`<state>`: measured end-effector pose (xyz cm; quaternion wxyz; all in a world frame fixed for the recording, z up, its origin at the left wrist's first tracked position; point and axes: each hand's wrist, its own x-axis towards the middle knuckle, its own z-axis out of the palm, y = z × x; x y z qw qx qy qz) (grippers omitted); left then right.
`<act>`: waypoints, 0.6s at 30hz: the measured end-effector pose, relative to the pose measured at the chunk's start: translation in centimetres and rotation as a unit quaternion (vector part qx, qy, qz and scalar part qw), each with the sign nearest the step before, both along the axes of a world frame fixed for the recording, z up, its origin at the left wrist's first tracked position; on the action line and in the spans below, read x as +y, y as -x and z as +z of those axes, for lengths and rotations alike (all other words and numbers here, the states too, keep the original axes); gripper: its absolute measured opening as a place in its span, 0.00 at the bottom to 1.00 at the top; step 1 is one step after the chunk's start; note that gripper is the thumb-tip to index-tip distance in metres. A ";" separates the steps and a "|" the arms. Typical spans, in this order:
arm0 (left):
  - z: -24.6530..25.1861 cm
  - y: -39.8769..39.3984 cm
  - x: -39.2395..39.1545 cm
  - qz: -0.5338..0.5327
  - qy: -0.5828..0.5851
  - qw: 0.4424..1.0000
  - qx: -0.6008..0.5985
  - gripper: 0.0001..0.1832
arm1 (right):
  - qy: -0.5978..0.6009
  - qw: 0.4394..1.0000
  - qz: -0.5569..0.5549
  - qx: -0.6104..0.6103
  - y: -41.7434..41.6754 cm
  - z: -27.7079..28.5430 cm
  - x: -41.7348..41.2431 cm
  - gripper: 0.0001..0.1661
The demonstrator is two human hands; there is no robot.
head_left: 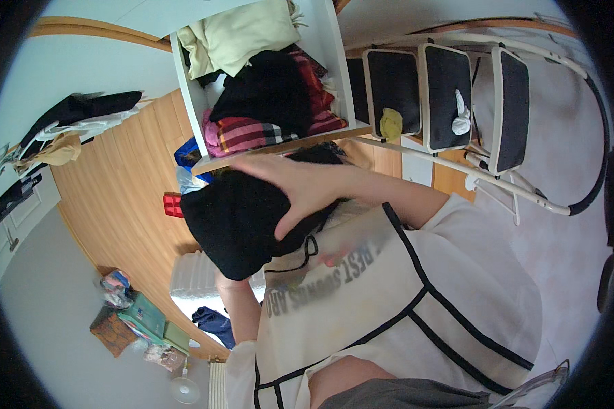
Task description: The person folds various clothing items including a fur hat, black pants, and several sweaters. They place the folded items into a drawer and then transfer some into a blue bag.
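Observation:
A folded black garment (235, 220) is held up in front of my chest. My left hand (226, 278) is under its lower edge, mostly covered by the cloth. Over its upper side lies my right hand (291, 186), slightly blurred, thumb and fingers spread apart. Just beyond the fingers is a pulled-out white drawer (188, 110) with a wooden front edge. Inside lie a cream fringed cloth (245, 33), another black garment (271, 92) and a red plaid cloth (245, 134).
A folding step ladder (509, 110) stands at the right, with a yellow cloth (391, 124) and a white cloth (461, 120) on its treads. Below the drawer are a blue bag (185, 153) and a red box (172, 204). Clothes (77, 120) hang at the left above the wooden floor (117, 168).

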<state>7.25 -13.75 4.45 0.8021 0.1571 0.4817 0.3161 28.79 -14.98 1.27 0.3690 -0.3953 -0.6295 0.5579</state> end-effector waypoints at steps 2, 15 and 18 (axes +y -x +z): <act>-0.3 0.1 1.5 0.012 0.000 1.000 0.000 0.28 | 0.142 0.985 0.006 0.096 -1.5 0.0 0.7 0.69; -8.4 -2.7 2.2 0.102 0.101 0.969 -0.200 0.25 | 0.483 0.813 -0.320 0.052 -8.9 -2.9 5.9 0.67; -9.4 -1.5 0.2 0.086 0.110 0.979 -0.151 0.23 | 0.435 0.808 -0.390 0.073 -12.0 -6.4 10.3 0.53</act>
